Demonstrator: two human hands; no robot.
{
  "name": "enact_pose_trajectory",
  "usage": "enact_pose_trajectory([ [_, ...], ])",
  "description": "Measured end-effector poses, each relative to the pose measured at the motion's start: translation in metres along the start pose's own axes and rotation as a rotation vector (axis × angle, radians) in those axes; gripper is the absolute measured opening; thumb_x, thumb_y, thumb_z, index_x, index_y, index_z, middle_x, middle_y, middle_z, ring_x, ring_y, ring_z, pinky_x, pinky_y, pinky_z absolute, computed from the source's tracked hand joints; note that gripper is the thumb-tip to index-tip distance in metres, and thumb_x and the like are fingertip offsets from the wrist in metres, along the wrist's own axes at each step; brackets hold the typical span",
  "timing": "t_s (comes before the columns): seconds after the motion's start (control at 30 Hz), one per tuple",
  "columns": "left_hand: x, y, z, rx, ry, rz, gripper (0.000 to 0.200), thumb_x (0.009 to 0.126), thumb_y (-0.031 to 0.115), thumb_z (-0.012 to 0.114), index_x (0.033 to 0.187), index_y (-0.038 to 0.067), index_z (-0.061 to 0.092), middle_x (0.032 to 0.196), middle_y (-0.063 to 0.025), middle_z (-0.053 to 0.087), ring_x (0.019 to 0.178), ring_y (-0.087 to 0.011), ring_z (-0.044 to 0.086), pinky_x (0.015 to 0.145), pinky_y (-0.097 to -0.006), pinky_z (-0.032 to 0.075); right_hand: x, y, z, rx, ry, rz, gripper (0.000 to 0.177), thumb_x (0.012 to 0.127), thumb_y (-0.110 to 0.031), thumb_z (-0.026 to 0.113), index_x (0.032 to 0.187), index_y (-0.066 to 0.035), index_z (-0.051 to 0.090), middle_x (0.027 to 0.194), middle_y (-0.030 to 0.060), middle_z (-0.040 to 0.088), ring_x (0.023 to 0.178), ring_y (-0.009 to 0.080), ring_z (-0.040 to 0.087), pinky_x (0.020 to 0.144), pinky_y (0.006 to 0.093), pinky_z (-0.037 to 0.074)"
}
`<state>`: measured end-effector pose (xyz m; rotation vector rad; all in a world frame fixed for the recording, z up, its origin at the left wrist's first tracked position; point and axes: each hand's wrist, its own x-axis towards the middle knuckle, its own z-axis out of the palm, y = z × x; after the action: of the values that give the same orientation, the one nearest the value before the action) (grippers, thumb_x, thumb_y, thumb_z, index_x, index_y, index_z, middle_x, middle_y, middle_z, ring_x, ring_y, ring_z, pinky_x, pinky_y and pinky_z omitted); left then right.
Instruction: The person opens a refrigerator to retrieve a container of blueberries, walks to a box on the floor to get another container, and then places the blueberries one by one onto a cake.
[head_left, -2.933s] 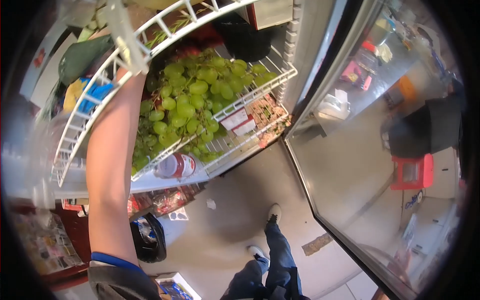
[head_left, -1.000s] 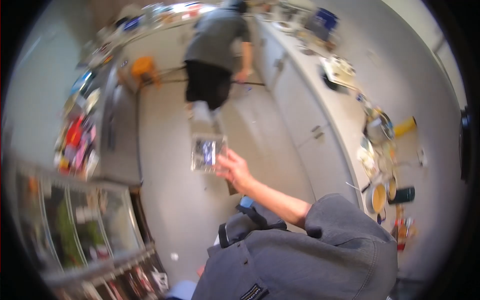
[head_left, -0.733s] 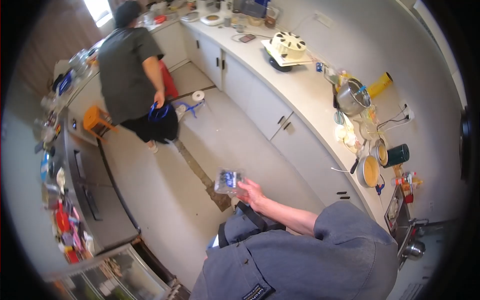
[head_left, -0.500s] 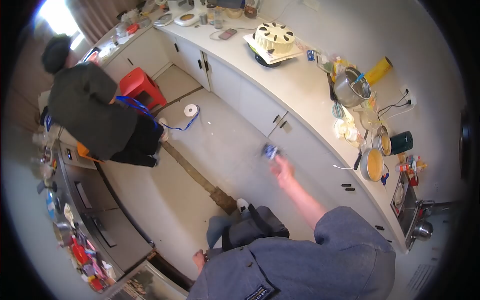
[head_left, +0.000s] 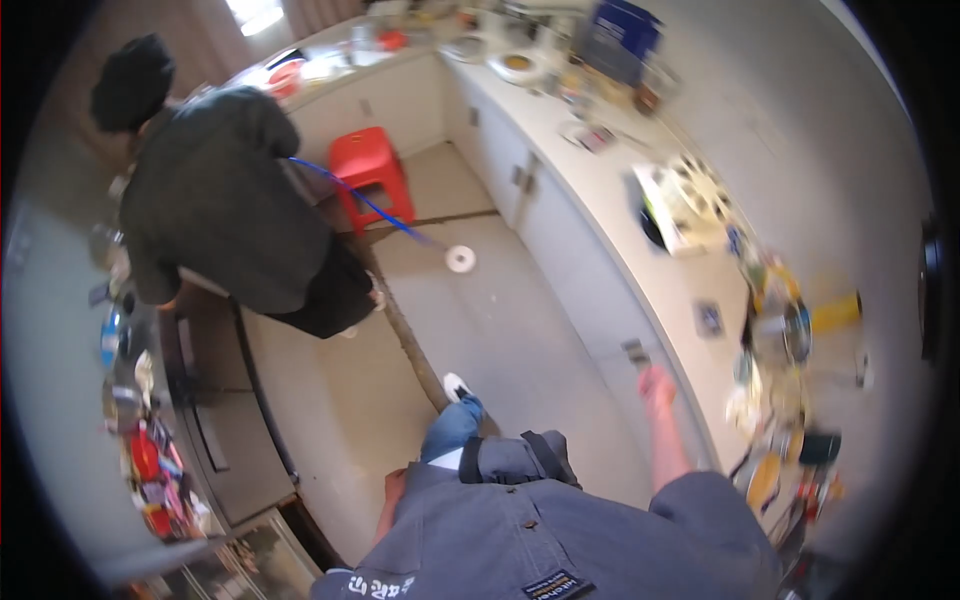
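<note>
My right hand is stretched out over the cabinet fronts, beside the edge of the right-hand counter. Motion smears its fingers, and I cannot make out anything in them. A small dark and pale packet lies blurred on the counter just beyond this hand. My left hand hangs low at my left side, partly hidden by my clothing, its fingers unclear. Farther along the counter stands a cream cake with dark pieces on top, on a white board.
At the left a person in dark clothes faces away. A blue ribbon runs towards a white spool on the floor, near a red stool. Bowls and a yellow roll line the right wall.
The view has turned and moved forward. The blue and white packet is no longer visible in my right hand, and a similar small packet now shows on the counter. The other person's arm positions have changed.
</note>
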<state>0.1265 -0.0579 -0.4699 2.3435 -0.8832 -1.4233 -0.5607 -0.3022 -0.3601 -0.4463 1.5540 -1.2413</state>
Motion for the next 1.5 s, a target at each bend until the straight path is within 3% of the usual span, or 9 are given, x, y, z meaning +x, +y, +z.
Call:
enact_pose_trajectory([
  [0.03, 0.011, 0.010, -0.002, 0.027, -0.046, -0.023, 0.040, 0.096, 0.041, 0.063, 0.114, 0.009, 0.078, 0.108, -0.0227, 0.076, 0.105, -0.0362, 0.072, 0.093, -0.0408, 0.055, -0.025, 0.007, 0.059, -0.099, 0.187, 0.059, 0.013, 0.094, -0.019, 0.065, 0.089, -0.007, 0.067, 0.073, 0.0045, 0.064, 0.066, 0.0177, 0.063, 0.056, 0.0346, 0.051],
  [0.17, 0.012, 0.121, -0.042, -0.230, -0.118, -0.231, 0.053, 0.100, 0.052, 0.058, 0.122, 0.006, 0.074, 0.117, -0.0194, 0.075, 0.110, -0.0295, 0.070, 0.097, -0.0383, 0.052, -0.060, 0.049, 0.189, -0.611, -0.084, 0.334, 0.016, 0.089, -0.018, 0.068, 0.091, -0.003, 0.074, 0.078, 0.0107, 0.074, 0.068, 0.0218, 0.071, 0.059, 0.0391, 0.055],
  [0.3, 0.038, 0.170, -0.050, -0.430, -0.263, -0.204, 0.065, 0.100, 0.056, 0.057, 0.124, -0.003, 0.070, 0.121, -0.0192, 0.073, 0.112, -0.0262, 0.068, 0.097, -0.0367, 0.051, -0.008, 0.062, 0.219, -1.266, -0.277, -0.232, 0.021, 0.093, -0.017, 0.064, 0.106, -0.005, 0.076, 0.078, 0.0120, 0.075, 0.066, 0.0158, 0.071, 0.054, 0.0300, 0.056],
  [0.43, 0.086, 0.181, -0.038, -0.180, -0.176, -0.228, 0.061, 0.096, 0.050, 0.064, 0.117, -0.007, 0.071, 0.107, -0.0200, 0.075, 0.100, -0.0295, 0.071, 0.086, -0.0380, 0.056, 0.026, -0.014, 0.274, -0.950, -0.174, 0.198, 0.019, 0.093, -0.015, 0.063, 0.103, -0.002, 0.074, 0.075, 0.0108, 0.073, 0.062, 0.0157, 0.069, 0.050, 0.0280, 0.055],
  [0.57, 0.060, 0.324, -0.100, -0.035, 0.021, -0.414, 0.042, 0.091, 0.034, 0.067, 0.099, -0.007, 0.074, 0.086, -0.0169, 0.077, 0.070, -0.0266, 0.072, 0.066, -0.0376, 0.058, 0.104, -0.025, 0.289, -0.923, -0.183, 0.375, 0.018, 0.093, -0.014, 0.063, 0.098, 0.000, 0.073, 0.073, 0.0102, 0.072, 0.056, 0.0160, 0.067, 0.047, 0.0296, 0.054],
  [0.7, 0.106, 0.348, -0.101, -0.343, 0.220, -0.647, 0.022, 0.092, 0.020, 0.060, 0.092, 0.002, 0.074, 0.073, -0.0120, 0.075, 0.050, -0.0188, 0.068, 0.054, -0.0322, 0.056, 0.177, -0.030, 0.333, -1.112, -0.351, 0.470, 0.020, 0.094, -0.015, 0.066, 0.093, 0.004, 0.072, 0.070, 0.0118, 0.071, 0.053, 0.0161, 0.066, 0.045, 0.0313, 0.053],
  [0.93, 0.155, 0.427, -0.069, -0.042, 0.407, -0.507, 0.029, 0.088, 0.026, 0.060, 0.101, 0.011, 0.080, 0.080, -0.0086, 0.078, 0.082, -0.0251, 0.077, 0.082, -0.0423, 0.058, 0.291, -0.113, 0.493, -0.947, -0.575, 0.328, 0.023, 0.098, -0.019, 0.063, 0.103, 0.001, 0.072, 0.076, 0.0096, 0.072, 0.058, 0.0139, 0.065, 0.050, 0.0294, 0.054],
  [1.23, 0.133, 0.412, -0.059, -0.470, 0.378, -0.813, 0.028, 0.085, 0.019, 0.060, 0.099, 0.007, 0.080, 0.075, -0.0098, 0.076, 0.067, -0.0221, 0.073, 0.071, -0.0397, 0.058, 0.367, -0.130, 0.601, -1.021, -0.631, 0.318, 0.024, 0.100, -0.019, 0.060, 0.108, 0.001, 0.071, 0.079, 0.0093, 0.072, 0.059, 0.0137, 0.065, 0.052, 0.0288, 0.053],
  [1.5, 0.167, 0.378, -0.079, -0.199, 0.179, -0.784, 0.029, 0.081, 0.023, 0.065, 0.100, 0.007, 0.080, 0.099, -0.0208, 0.077, 0.099, -0.0372, 0.074, 0.086, -0.0443, 0.057, 0.349, -0.112, 0.666, -1.208, -0.773, 0.363, 0.026, 0.099, -0.019, 0.061, 0.109, 0.004, 0.070, 0.082, 0.0102, 0.073, 0.063, 0.0159, 0.068, 0.054, 0.0298, 0.055],
])
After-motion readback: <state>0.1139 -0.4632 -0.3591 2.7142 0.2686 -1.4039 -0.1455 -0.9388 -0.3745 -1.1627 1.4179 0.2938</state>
